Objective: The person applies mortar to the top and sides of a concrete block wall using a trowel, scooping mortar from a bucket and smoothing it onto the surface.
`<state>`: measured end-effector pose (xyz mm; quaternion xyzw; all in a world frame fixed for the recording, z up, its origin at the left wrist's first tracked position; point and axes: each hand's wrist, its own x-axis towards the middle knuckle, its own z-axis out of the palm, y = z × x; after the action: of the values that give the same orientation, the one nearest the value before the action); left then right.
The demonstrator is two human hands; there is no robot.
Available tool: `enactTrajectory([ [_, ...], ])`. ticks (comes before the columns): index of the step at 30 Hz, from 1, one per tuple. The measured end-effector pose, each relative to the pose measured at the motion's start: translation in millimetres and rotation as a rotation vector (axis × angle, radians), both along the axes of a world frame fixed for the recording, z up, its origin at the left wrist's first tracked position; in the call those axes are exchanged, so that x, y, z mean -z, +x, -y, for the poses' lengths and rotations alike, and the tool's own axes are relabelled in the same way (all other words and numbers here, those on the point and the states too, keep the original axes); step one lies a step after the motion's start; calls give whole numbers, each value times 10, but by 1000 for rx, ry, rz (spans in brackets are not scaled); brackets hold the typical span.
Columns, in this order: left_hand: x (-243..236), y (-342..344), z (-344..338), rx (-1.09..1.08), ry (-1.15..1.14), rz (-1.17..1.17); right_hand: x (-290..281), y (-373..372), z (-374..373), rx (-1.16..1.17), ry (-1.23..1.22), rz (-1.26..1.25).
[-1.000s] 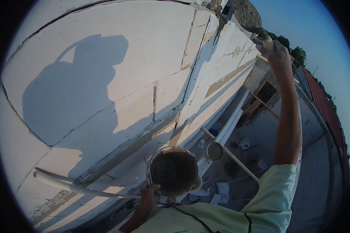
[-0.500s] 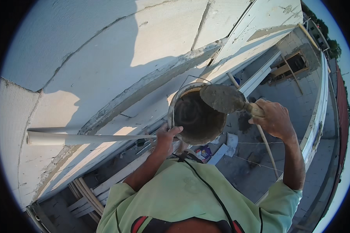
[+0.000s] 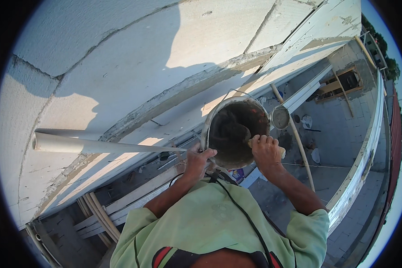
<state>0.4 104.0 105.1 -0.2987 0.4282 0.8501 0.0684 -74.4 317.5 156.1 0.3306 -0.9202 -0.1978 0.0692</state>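
A round bucket (image 3: pixel 206 126) with grey mortar (image 3: pixel 223 125) inside is held up before my chest. My left hand (image 3: pixel 196 161) grips its left side, the thumb lying over the rim. My right hand (image 3: pixel 267 155) is closed round the wooden handle of a trowel (image 3: pixel 241 133). The trowel's blade is down inside the bucket, against the dark mortar, and partly hard to make out there. The handle's end sticks out past my right fist. The wire bail of the bucket stands up at its far side.
A pale block wall (image 3: pixel 134 76) with a mortar-filled ledge rises to the left and ahead. A white pipe (image 3: pixel 76 144) juts from it toward the bucket. Well below lie a floor with boards and poles (image 3: pixel 102 214); a long pole (image 3: pixel 299 138) slants up at the right.
The trowel has gone from above the bucket's right rim down into it, my right hand moving left and nearer. My left hand keeps its grip on the bucket.
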Motion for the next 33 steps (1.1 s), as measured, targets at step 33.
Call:
enactTrajectory([
  [33,232,69,185,111,-140,-217,-85,-132,59,358,-332,722],
])
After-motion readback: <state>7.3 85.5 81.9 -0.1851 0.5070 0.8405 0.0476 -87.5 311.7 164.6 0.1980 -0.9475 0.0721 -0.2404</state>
